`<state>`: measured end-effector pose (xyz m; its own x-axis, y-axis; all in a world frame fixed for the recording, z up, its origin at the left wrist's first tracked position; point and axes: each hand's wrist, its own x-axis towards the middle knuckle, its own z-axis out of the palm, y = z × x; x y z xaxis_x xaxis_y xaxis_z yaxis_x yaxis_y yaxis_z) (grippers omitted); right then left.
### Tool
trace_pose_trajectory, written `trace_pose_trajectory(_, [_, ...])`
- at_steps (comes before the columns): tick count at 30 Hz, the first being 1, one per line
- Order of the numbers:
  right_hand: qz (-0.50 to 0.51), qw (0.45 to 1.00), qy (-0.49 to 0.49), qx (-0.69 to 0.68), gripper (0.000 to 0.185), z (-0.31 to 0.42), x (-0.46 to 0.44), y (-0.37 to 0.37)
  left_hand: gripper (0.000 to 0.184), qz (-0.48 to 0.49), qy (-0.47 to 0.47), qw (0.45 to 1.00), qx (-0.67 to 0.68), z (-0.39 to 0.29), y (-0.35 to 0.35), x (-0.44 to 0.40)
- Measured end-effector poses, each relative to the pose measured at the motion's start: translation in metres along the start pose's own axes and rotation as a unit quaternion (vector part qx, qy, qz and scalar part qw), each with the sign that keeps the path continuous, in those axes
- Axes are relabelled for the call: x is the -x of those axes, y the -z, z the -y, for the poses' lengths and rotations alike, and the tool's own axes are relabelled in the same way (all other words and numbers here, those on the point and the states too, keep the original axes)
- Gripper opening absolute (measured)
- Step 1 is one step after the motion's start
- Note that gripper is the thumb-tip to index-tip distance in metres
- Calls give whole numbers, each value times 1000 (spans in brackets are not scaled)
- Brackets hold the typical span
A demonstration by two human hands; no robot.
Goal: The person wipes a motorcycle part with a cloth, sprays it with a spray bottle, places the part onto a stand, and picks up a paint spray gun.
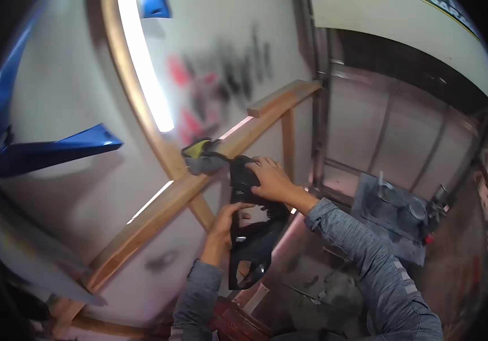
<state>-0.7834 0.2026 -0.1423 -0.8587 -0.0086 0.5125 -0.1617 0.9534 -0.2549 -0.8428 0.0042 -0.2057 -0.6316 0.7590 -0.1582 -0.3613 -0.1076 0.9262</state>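
A black plastic panel (pixel 249 245) with cut-out openings, which looks like a vehicle trim or fairing piece, is held upright in front of me. My left hand (pixel 221 228) grips its left edge at mid-height, thumb and fingers around the rim by an opening. Across the panel's upper end lies my right hand (pixel 273 181), fingers bent over the top part; its fingertips are partly hidden. Just left of the panel's top, a grey and yellow cloth or glove (pixel 203 158) rests on the wooden rail (pixel 159 196).
Blue painted panels (pixel 62 150) hang at the left, with a grey panel (pixel 39 267) below. A bright light tube (pixel 147 68) runs along the paint-marked wall (pixel 244 34). At right stands a grey work surface (pixel 369 196) with cups (pixel 417 210). Something red (pixel 232 321) is below me.
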Motion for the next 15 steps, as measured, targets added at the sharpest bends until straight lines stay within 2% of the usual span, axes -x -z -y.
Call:
trace_pose_trajectory(1, [1,1000,-26,11,70,-11,20,9,38,13,4,1000,-1,4,-3,-3])
trace_pose_trajectory(4, [-19,971,-206,-118,74,-41,82,48,51,56,-12,996,66,30,-37,-25])
trace_pose_trajectory(5, [-25,967,-230,-106,74,-55,103,59,51,78,4,995,67,39,-58,-31])
trace_pose_trajectory(7, [-44,888,-347,-298,80,-87,144,77,52,111,-34,992,52,47,-100,-40])
trace_pose_trajectory(9, [-44,870,-374,-318,82,-108,188,105,57,154,-20,986,64,64,-148,-54])
trace_pose_trajectory(11, [-102,823,-399,-390,78,-99,224,144,62,224,38,969,95,88,-183,-81])
trace_pose_trajectory(12, [-116,811,-393,-419,77,-117,250,151,59,229,53,967,96,93,-211,-81])
trace_pose_trajectory(13, [-129,808,-402,-412,77,-125,273,165,59,244,61,964,93,104,-238,-86])
trace_pose_trajectory(15, [-230,774,-466,-362,84,-137,318,188,51,226,70,957,167,129,-287,-98])
